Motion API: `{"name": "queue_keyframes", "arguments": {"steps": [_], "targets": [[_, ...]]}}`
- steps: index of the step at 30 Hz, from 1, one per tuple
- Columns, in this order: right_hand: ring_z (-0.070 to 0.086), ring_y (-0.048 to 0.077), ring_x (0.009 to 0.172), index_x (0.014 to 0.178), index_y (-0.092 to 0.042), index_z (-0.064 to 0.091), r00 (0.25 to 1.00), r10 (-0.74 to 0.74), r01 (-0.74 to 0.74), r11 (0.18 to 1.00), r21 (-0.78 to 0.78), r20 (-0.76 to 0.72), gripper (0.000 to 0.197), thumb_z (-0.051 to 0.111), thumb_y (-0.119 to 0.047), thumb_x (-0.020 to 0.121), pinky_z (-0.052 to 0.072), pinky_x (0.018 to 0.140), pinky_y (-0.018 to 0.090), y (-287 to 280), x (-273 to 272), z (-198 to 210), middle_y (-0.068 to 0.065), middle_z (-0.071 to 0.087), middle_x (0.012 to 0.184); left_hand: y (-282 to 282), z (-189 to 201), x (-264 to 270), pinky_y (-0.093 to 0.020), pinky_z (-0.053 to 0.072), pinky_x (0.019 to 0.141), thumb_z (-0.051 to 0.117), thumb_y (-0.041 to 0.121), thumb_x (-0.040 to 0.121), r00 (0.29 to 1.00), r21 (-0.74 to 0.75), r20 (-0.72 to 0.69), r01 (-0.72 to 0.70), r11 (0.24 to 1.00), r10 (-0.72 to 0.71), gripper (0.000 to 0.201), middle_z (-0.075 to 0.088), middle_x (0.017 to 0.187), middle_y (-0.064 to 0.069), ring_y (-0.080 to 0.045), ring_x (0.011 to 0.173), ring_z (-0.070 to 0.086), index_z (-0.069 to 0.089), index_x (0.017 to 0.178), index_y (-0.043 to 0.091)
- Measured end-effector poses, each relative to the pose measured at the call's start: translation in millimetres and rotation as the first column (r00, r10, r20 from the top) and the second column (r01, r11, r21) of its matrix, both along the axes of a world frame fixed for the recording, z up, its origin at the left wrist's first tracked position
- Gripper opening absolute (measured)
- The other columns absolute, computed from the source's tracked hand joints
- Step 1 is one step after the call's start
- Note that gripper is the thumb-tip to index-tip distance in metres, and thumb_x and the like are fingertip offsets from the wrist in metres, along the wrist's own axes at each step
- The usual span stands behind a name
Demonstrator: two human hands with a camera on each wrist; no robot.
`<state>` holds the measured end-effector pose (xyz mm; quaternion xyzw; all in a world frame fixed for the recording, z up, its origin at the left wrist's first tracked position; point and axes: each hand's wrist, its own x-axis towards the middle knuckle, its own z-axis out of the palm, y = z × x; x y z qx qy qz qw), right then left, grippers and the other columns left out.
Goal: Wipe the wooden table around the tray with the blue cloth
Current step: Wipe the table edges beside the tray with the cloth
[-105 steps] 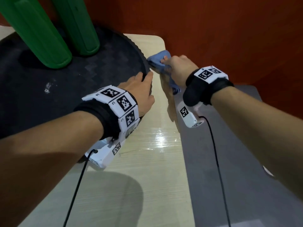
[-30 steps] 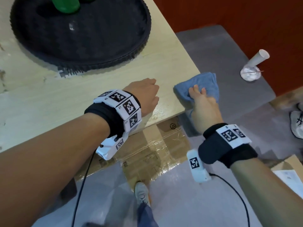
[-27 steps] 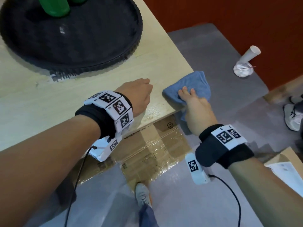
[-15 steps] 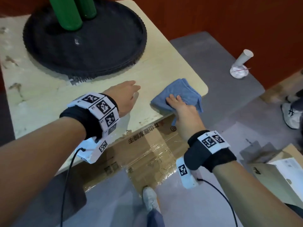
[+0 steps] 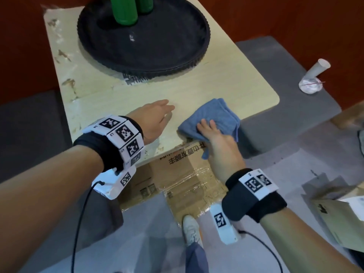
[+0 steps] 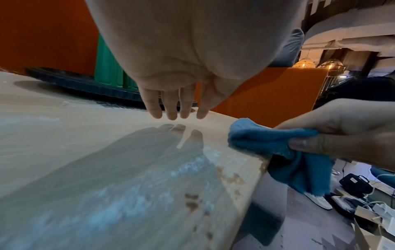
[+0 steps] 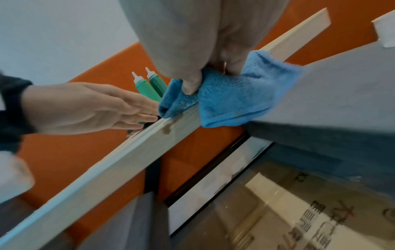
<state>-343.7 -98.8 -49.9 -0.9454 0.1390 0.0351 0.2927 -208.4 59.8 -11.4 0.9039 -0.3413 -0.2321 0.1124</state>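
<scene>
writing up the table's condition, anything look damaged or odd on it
Yes. The wooden table has brown chipped patches along its left edge and near edge, where the pale surface looks worn away. The blue cloth, gripped by the right hand, hangs partly over the near edge.

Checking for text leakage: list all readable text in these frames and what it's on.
"要发顺丰": upside down on the cardboard box under the table; the characters before it are unclear.
Left wrist band: coded squares, tiny labels too small to read.
Paper box at right: dark print, blurred.
</scene>
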Motion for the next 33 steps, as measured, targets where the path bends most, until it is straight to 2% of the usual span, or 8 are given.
{"name": "queue_keyframes", "arguments": {"steps": [5,9,12,17,22,25,28,33], "targets": [[0.017,0.014,0.146,0.143,-0.016,0.042,0.988,-0.129,0.13,0.992,0.002,0.089,0.063,0.043,0.016,0.088,0.016,0.119,0.031,-14.0,4.8,-0.6,-0.001,0.03,0.155,15.0,-6.3,0.2,-0.03,0.016,0.119,0.022,0.022,0.102,1.0,0.034,0.008,-0.007,0.999,0.007,0.048,0.016,0.159,-0.003,-0.019,0.146,0.017,0.025,0.15,0.018],[0.019,0.011,0.145,0.142,-0.019,0.044,0.995,-0.077,0.074,0.996,0.046,0.062,0.058,0.042,0.011,0.092,0.019,0.119,0.032,-0.9,0.2,-3.0,-0.004,0.033,0.153,14.4,-11.9,-2.1,-0.031,0.015,0.119,0.023,0.02,0.102,1.0,0.013,0.007,-0.005,1.0,0.005,0.048,0.016,0.159,-0.004,-0.019,0.146,0.017,0.025,0.149,0.017],[0.026,0.007,0.142,0.136,-0.021,0.051,0.964,-0.234,0.215,0.966,0.144,0.13,0.046,0.041,0.001,0.098,0.017,0.112,0.019,-11.5,2.8,-2.3,-0.003,0.041,0.149,11.4,-14.7,-2.5,-0.028,0.011,0.119,0.023,0.019,0.102,1.0,0.004,-0.005,0.007,1.0,-0.007,0.048,0.014,0.16,-0.004,-0.018,0.147,0.013,0.023,0.15,0.017],[0.021,0.009,0.144,0.139,-0.018,0.048,0.976,-0.196,0.186,0.976,0.11,0.096,0.045,0.04,0.0,0.098,0.019,0.118,0.03,5.8,2.6,-5.0,-0.005,0.038,0.151,10.4,-12.6,-5.6,-0.03,0.016,0.116,0.023,0.017,0.102,0.999,0.027,0.014,0.04,0.999,-0.04,0.045,0.02,0.157,-0.007,-0.02,0.146,0.017,0.032,0.146,0.012],[0.022,0.005,0.142,0.137,-0.019,0.05,0.957,-0.258,0.244,0.963,0.116,0.13,0.045,0.04,0.002,0.098,0.013,0.108,0.012,-14.9,2.7,1.5,-0.005,0.038,0.151,13.6,-5.5,-7.4,-0.038,0.029,0.109,0.023,0.013,0.101,0.999,0.056,0.016,0.031,0.998,-0.032,0.04,0.039,0.141,-0.012,-0.028,0.134,0.033,0.043,0.134,0.004],[0.014,0.005,0.145,0.143,-0.018,0.041,0.981,-0.171,0.168,0.985,0.033,0.088,0.056,0.044,0.008,0.093,0.01,0.113,0.019,18.4,-3.9,-6.6,-0.008,0.028,0.155,15.9,-5.4,-5.9,-0.035,0.026,0.11,0.024,0.011,0.101,1.0,0.057,0.012,0.024,0.998,-0.025,0.04,0.033,0.148,-0.012,-0.024,0.137,0.03,0.041,0.137,0.004],[0.016,0.001,0.143,0.142,-0.021,0.043,0.992,-0.085,0.08,0.995,0.051,0.089,0.064,0.042,0.015,0.089,0.016,0.117,0.025,20.5,-9.9,-10.4,-0.011,0.032,0.153,18.9,-6.9,-1.8,-0.028,0.016,0.116,0.023,0.008,0.101,0.999,0.068,-0.017,0.052,0.996,-0.051,0.045,0.014,0.159,-0.006,-0.018,0.147,0.013,0.033,0.145,0.009],[0.017,0.013,0.146,0.141,-0.014,0.043,0.968,-0.218,0.221,0.975,-0.013,0.128,0.062,0.043,0.017,0.088,0.016,0.119,0.031,11.0,3.3,-9.0,-0.001,0.032,0.154,22.0,-8.9,4.0,-0.033,0.013,0.12,0.02,0.013,0.101,0.996,0.093,-0.042,0.083,0.992,-0.079,0.048,0.004,0.161,0.002,-0.014,0.148,0.006,0.029,0.148,0.019]]}}
